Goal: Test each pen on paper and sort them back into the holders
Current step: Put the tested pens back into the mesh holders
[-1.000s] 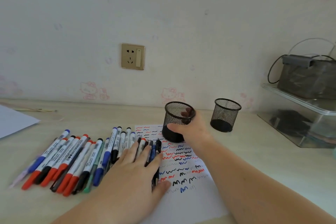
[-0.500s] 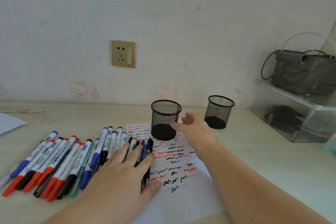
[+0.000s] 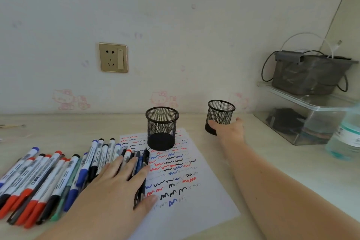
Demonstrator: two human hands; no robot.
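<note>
Black wire-mesh cylindrical pen holders, two in number, stand upright on the pale wooden desk (image 3: 58, 132) in the head view. The nearer mesh holder (image 3: 162, 128) sits on the far edge of a white paper sheet (image 3: 204, 197) marked with rows of red, blue and black test squiggles. The farther mesh holder (image 3: 220, 116) stands off the sheet to the right, well apart from the first. The right hand (image 3: 229, 129) is at this holder, thumb against its lower wall on the near side; the remaining fingers are behind the mesh and their grip cannot be confirmed. The left hand (image 3: 118, 185) lies flat, fingers spread, pressing on the right end of a row of white-barrelled marker pens with red, blue and black caps (image 3: 44, 177), which lie side by side on the desk left of the sheet. Several slim dark pens (image 3: 143, 163) lie under its fingertips at the sheet's left margin. Noted further: a gold wall socket (image 3: 113, 57), a clear plastic lidded box (image 3: 303, 115) at right carrying a grey bag (image 3: 309, 72), and a blurred plastic bottle (image 3: 348, 134) at the right edge.
</note>
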